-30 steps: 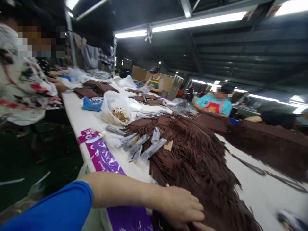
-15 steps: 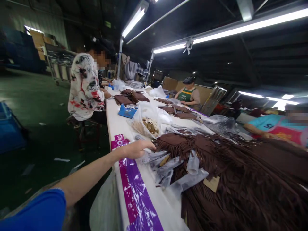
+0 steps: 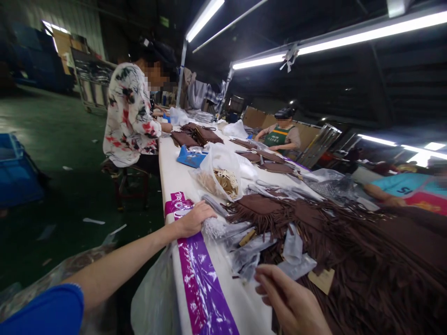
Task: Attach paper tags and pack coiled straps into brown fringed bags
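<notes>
My left hand [image 3: 195, 219] rests at the table's left edge, over the purple and magenta printed plastic strip [image 3: 202, 284]. Its fingers are bent and close together beside clear plastic wrapping [image 3: 218, 230]; whatever they hold is hidden. In the lower middle, my right hand [image 3: 293, 300] is raised above the table with curled fingers, and I cannot make out anything in them. Beyond it lies a heap of dark brown fringed bags [image 3: 366, 260], with grey plastic sleeves [image 3: 292, 246] and a tan tag [image 3: 321, 280] on it.
A clear bag [image 3: 213, 174] with cream strings and a blue box [image 3: 191, 157] stand farther along the white table [image 3: 169, 172]. Brown pouches [image 3: 206, 135] lie beyond. Co-workers sit left [image 3: 131, 116], across [image 3: 281, 135] and right [image 3: 412, 186]. A blue crate [image 3: 17, 163] is on the floor.
My left hand has drawn back left from the plastic sleeves toward the table edge. My right hand has come into view at the bottom. The whole view has shifted slightly.
</notes>
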Demonstrator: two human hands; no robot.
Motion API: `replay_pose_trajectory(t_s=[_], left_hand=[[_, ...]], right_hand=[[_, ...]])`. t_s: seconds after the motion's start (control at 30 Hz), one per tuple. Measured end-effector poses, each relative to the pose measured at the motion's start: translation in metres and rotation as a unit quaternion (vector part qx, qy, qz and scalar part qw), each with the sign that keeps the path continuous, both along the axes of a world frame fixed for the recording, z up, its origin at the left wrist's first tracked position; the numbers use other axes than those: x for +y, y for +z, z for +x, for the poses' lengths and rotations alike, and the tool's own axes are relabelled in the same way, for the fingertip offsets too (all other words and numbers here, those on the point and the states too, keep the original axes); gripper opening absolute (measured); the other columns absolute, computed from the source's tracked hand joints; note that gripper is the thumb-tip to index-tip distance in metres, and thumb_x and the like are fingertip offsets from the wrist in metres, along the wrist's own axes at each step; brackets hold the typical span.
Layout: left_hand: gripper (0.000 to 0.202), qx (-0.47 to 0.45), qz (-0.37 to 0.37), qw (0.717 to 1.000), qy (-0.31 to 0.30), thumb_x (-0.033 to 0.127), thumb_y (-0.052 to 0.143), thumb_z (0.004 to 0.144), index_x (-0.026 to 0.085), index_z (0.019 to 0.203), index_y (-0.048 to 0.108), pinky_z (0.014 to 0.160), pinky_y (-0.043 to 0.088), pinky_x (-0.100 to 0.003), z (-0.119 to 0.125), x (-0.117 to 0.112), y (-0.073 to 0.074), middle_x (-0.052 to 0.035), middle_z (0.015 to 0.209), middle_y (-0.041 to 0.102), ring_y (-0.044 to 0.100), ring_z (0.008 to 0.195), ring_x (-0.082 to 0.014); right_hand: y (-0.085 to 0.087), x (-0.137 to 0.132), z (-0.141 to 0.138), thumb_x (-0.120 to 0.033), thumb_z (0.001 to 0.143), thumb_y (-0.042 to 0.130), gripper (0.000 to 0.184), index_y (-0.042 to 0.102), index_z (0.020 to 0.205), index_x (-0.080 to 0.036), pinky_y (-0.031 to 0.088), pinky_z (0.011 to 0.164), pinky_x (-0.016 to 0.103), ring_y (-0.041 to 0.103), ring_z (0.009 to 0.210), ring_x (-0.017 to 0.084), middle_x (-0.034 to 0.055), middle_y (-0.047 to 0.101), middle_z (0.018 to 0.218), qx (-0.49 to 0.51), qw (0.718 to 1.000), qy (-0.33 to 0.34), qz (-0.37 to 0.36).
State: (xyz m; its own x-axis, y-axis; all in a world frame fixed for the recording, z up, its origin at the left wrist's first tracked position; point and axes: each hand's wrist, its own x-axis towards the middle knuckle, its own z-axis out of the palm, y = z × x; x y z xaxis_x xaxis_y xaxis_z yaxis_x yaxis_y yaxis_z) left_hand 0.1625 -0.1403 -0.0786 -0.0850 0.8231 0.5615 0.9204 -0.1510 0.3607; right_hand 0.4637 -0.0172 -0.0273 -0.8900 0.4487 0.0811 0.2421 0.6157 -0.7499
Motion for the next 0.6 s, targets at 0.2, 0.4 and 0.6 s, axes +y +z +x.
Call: replay_pose_trajectory(t_s=[0.2, 0.4, 0.6], left_hand=[[0.026, -0.012, 0.009, 1.000, -0.002, 0.012, 0.038, 0.085, 0.017, 0.100, 0.059, 0.108, 0.029, -0.043, 0.002, -0.002, 0.001, -0.0086, 0.099, 0.062, 0.055, 0.101, -0.0203], [0.023, -0.015, 0.006, 1.000, 0.003, 0.015, 0.037, 0.087, 0.018, 0.098, 0.058, 0.108, 0.031, -0.043, 0.002, -0.002, 0.001, -0.0085, 0.097, 0.063, 0.056, 0.098, -0.0205], [0.025, -0.009, -0.018, 0.999, 0.029, 0.012, 0.036, 0.084, 0.018, 0.095, 0.057, 0.111, 0.027, -0.045, 0.000, 0.000, -0.004, -0.0081, 0.098, 0.063, 0.056, 0.099, -0.0201]], right_hand=[[-0.008, -0.009, -0.089, -0.054, 0.087, 0.046, 0.042, 0.062, 0.102, -0.019, 0.052, 0.062, 0.026, 0.068, 0.066, 0.021, 0.0048, 0.069, 0.076, 0.076, 0.996, -0.041, 0.015], [-0.008, -0.014, -0.116, -0.043, 0.091, 0.032, 0.032, 0.050, 0.074, -0.023, 0.038, 0.055, 0.025, 0.062, 0.058, 0.018, 0.0027, 0.060, 0.061, 0.012, 0.990, -0.011, 0.140], [0.007, 0.003, -0.053, -0.035, 0.088, 0.034, 0.026, 0.044, 0.067, -0.022, 0.025, 0.055, 0.030, 0.055, 0.058, 0.019, 0.0013, 0.054, 0.060, -0.104, 0.946, -0.033, 0.305]])
